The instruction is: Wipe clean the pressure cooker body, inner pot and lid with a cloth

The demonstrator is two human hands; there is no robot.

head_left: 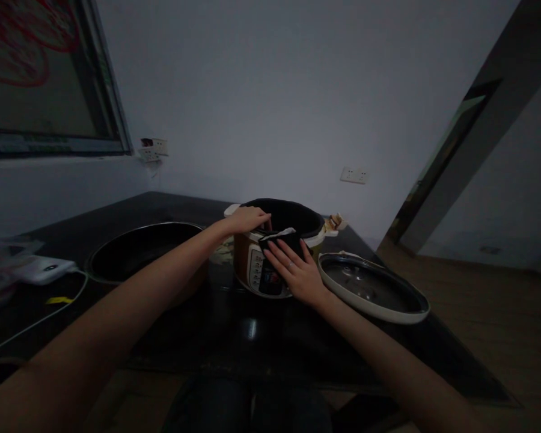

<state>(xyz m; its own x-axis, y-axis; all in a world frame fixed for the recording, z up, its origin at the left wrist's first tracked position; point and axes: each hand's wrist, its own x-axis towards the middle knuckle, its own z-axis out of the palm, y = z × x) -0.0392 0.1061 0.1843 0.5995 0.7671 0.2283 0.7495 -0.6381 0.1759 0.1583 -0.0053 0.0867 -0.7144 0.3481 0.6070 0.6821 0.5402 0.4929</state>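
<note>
Bracing the cooker body [255, 264], which stands mid-table, appears to be the left hand's [250, 220] role. With 6 o'clock toward the person, it bends over the rim at 8 o'clock; fingertips are hidden, so its hold cannot be confirmed. The right hand [301, 278] lies flat, fingers slightly spread, over a dark cloth [292, 239] at 6 o'clock.

Caution: uneven pressure could slide the cooker on the glossy table [275, 340]. A sideways slip could strike the lid [374, 288] at 4 o'clock.
</note>
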